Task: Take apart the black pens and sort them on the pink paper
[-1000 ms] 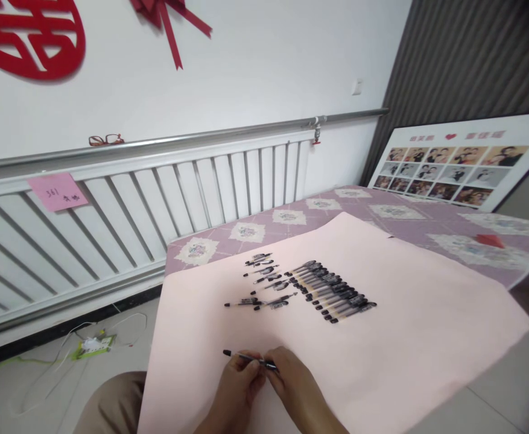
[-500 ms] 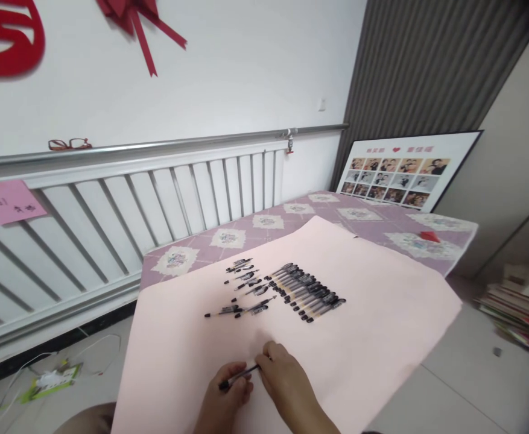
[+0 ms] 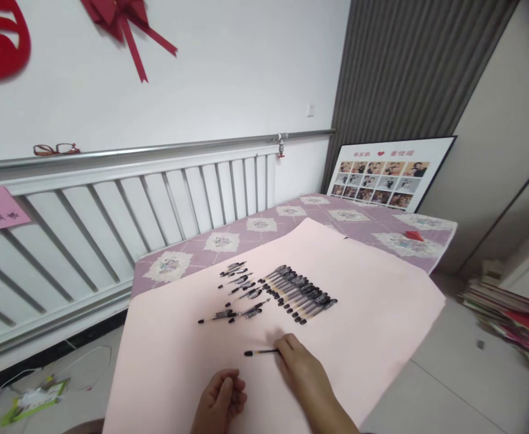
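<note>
My right hand is closed in a pinch around one end of a black gel pen, over the pink sheet. The pen's black end points left. Near the sheet's front edge, my left hand has its fingers curled in, and no object shows in it. Beyond my hands lies a neat slanted row of several capped gel pens, side by side. To its left, several loose pens and separate pen parts are scattered in a looser group.
A purple patterned tablecloth shows behind the pink sheet, with a red paper piece at its right. The white radiator runs along the wall. A photo board leans at the back, and stacked papers stand at the right.
The pen has left my left hand and moved right, now in my right hand alone. My left hand has drawn slightly down and away. The view has shifted a little to the right.
</note>
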`<state>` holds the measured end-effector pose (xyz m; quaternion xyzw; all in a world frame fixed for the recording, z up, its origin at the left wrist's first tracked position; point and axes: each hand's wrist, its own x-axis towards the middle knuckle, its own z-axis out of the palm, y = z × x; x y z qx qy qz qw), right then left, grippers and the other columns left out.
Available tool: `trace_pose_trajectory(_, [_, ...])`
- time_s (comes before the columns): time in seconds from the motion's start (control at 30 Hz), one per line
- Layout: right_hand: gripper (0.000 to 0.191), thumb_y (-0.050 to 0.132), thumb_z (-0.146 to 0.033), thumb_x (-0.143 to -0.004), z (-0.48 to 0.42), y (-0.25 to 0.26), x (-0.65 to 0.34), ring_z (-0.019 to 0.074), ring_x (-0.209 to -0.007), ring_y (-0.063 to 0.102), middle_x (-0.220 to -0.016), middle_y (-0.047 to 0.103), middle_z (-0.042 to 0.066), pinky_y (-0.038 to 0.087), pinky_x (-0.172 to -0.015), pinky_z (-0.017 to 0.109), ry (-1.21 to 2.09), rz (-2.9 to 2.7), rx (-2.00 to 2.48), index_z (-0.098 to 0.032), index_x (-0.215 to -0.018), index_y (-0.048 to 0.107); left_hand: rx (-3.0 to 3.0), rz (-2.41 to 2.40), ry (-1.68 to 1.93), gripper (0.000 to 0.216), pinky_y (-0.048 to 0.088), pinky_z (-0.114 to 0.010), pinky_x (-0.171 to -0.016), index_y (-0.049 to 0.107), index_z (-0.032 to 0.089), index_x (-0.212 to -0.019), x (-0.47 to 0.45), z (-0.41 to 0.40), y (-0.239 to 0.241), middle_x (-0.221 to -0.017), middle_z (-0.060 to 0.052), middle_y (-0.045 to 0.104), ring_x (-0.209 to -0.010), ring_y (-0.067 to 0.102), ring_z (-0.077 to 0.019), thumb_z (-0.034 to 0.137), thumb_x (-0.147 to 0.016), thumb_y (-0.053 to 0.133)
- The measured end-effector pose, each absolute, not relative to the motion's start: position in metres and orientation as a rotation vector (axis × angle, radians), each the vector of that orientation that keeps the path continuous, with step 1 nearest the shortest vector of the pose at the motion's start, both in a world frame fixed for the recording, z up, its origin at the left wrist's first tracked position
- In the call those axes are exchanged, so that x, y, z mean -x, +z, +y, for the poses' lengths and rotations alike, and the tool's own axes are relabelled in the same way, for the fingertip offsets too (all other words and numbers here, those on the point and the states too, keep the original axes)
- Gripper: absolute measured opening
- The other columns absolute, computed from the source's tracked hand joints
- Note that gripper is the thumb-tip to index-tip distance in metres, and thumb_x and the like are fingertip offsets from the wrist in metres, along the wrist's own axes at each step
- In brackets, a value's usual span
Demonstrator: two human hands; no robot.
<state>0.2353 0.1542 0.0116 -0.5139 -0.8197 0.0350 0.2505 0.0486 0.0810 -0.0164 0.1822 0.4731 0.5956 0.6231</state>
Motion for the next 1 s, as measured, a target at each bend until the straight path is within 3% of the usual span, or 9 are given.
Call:
trace_pose_trajectory(0.2, [0.030,0.030,-0.016,-0.084,0.173,0.019,-0.280,0.0146,-0.083,0.059,-0.103,0.052,0.005,0.046,-0.070,0.025,0.172,-2.115,1.601,-0.025,-0.102,0.052,-0.412,1.093,1.380,0.041,0.040,-0.021,-0.048,0.063,0.016,-0.074,-0.050,0.080,-0.016,-0.061,-0.001,0.065,-0.052,0.059,-0.0101,0.046,-0.049,0.076])
trace_pose_trajectory(0.57, [0.031,0.037,-0.011,-0.075,0.230,0.016,-0.344,0.0168,-0.087,0.054,-0.100,0.053,0.005,0.039,-0.075,0.025,0.097,-1.973,1.899,-0.023,-0.094,0.058,-0.416,1.116,1.368,0.043,0.039,-0.023,-0.048,0.062,0.015,-0.073,-0.051,0.082,-0.018,-0.059,-0.002,0.065,-0.050,0.058,-0.0112,0.047,-0.047,0.077])
trace_pose_trajectory(0.8, [0.027,0.039,-0.023,-0.079,0.240,0.005,-0.351,0.0164,-0.091,0.053,-0.103,0.052,0.004,0.039,-0.079,0.024,0.072,-1.939,1.919,-0.024,-0.100,0.056,-0.442,1.152,1.330,0.044,0.042,-0.025,-0.051,0.061,0.016,-0.073,-0.049,0.083,-0.020,-0.061,-0.002,0.063,-0.051,0.058,-0.0118,0.049,-0.047,0.076])
trace_pose_trajectory(1.0, [0.034,0.038,-0.031,-0.079,0.235,0.007,-0.351,0.0275,-0.104,0.046,-0.115,0.052,0.008,0.037,-0.082,0.041,-0.026,-1.706,2.106,-0.025,-0.108,0.053,-0.457,1.174,1.293,0.044,0.043,-0.025,-0.052,0.062,0.016,-0.075,-0.047,0.082,-0.020,-0.064,-0.003,0.064,-0.054,0.059,-0.0125,0.048,-0.049,0.075])
